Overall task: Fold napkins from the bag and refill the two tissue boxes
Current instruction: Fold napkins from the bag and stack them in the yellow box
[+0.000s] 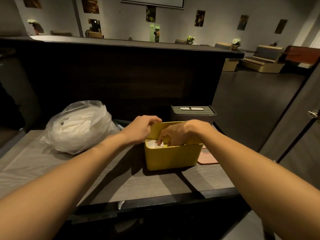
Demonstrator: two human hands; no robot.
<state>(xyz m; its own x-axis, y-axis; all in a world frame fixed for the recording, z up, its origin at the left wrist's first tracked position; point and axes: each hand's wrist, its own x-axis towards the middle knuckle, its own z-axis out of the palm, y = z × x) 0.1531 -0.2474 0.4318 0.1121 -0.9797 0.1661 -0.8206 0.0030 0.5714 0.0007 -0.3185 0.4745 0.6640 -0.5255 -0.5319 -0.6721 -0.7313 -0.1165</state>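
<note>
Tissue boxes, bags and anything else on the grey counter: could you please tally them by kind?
Tissue boxes: 2, the open yellow plastic box and the lidded dark grey box
Clear plastic bags of white napkins: 1
Flat pink items: 1
Total: 4

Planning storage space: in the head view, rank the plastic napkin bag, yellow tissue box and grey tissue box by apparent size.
1. plastic napkin bag
2. yellow tissue box
3. grey tissue box, though it sits farther back and is partly hidden, so its rank is unsure.

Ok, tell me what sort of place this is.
Probably a restaurant or lounge: upholstered booth seats line the far wall, small flower pots stand on tables, and a clear plastic bag of white napkins waits beside a yellow tissue box.
</note>
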